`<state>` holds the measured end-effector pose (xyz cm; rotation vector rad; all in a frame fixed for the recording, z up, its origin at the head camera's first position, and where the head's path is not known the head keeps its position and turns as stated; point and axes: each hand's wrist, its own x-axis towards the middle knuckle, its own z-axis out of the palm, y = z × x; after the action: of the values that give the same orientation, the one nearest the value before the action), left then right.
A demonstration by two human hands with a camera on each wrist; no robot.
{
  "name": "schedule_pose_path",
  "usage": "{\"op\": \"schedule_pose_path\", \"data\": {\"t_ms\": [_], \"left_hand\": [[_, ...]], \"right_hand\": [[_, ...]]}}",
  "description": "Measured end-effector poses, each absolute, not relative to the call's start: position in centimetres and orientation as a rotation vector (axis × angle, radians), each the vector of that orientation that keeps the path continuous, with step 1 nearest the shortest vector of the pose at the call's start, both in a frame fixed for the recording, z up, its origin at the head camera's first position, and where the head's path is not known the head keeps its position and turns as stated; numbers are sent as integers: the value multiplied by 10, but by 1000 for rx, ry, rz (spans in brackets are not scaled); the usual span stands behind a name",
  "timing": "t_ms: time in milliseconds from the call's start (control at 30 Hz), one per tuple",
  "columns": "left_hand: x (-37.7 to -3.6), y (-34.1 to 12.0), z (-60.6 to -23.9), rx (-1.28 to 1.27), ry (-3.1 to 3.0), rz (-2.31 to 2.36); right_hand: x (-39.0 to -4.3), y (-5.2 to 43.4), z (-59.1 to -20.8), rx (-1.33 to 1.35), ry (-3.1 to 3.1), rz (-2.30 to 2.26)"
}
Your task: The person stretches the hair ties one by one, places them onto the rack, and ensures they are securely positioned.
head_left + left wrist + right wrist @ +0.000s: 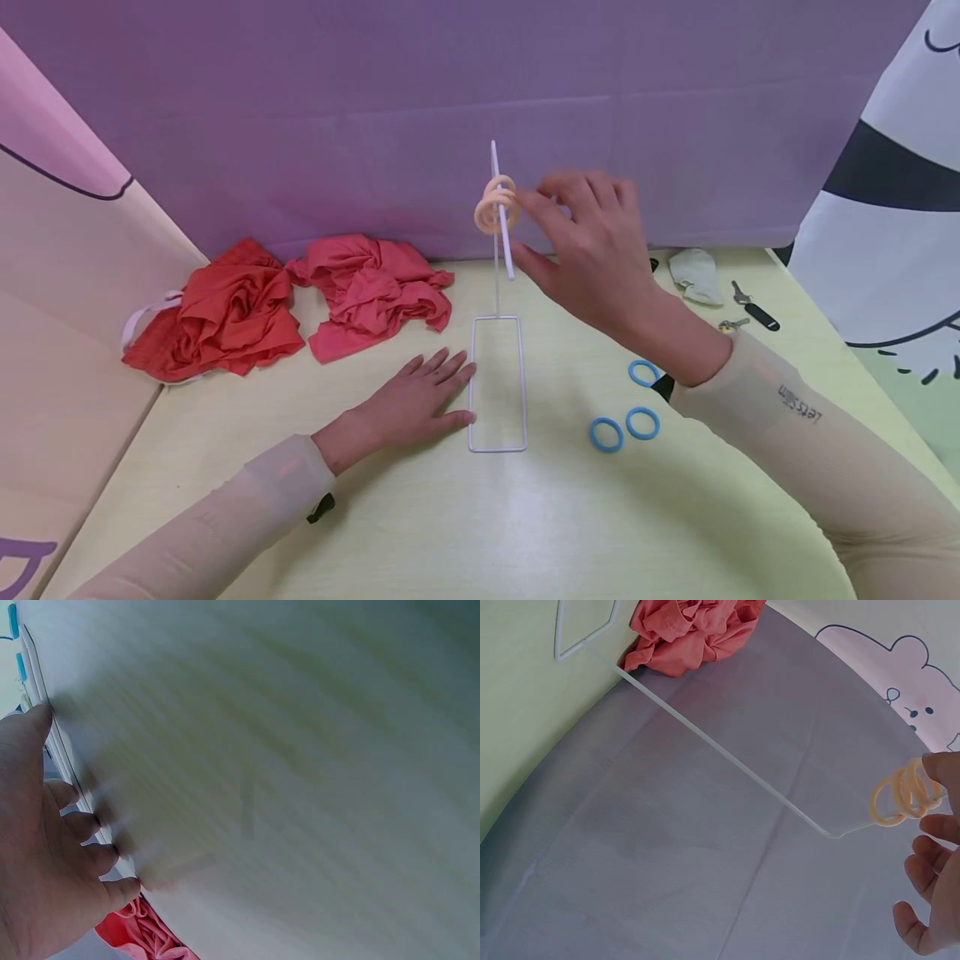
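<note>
A white wire stand has a rectangular base (522, 383) on the table and a thin upright topped by a rod (506, 242). Several beige rings (886, 802) hang on that rod. My right hand (592, 237) is beside them, its index fingertip right at the rings and its thumb apart, near the rod's front end. In the right wrist view, the thumb (939, 766) overlaps the nearest ring and the other fingers are bent below. My left hand (412, 400) lies flat on the table, fingers spread, with fingertips at the base's left side.
Three blue rings (606, 435) lie right of the base. Red cloth (225, 312) and pink cloth (375, 292) are heaped at the back left. Behind my right forearm are a pale cloth piece (696, 275) and keys with a black tag (762, 317). A purple curtain (337, 125) hangs behind the table.
</note>
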<state>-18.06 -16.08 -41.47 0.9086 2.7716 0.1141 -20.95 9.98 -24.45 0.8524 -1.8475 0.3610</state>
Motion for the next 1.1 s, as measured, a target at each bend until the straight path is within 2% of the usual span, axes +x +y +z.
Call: {"op": "schedule_pose_path", "data": {"t_ms": [167,367,700,867,1100], "left_hand": [[-180,-160,-415,903,2772,109],[-181,-160,-415,901,2767,106],[-181,-162,-417,906,2777,103],[-180,-162,-417,907,2780,117],[-181,-161,-417,908,2780,109]], "right_hand": [[-198,116,-250,897,-1970,378],[-184,144,-259,942,-2149,643],[-164,195,-281,791,-2480,807],[-161,221,-303,747,-2619,742],[-164,250,-354,726,-2698,571]]}}
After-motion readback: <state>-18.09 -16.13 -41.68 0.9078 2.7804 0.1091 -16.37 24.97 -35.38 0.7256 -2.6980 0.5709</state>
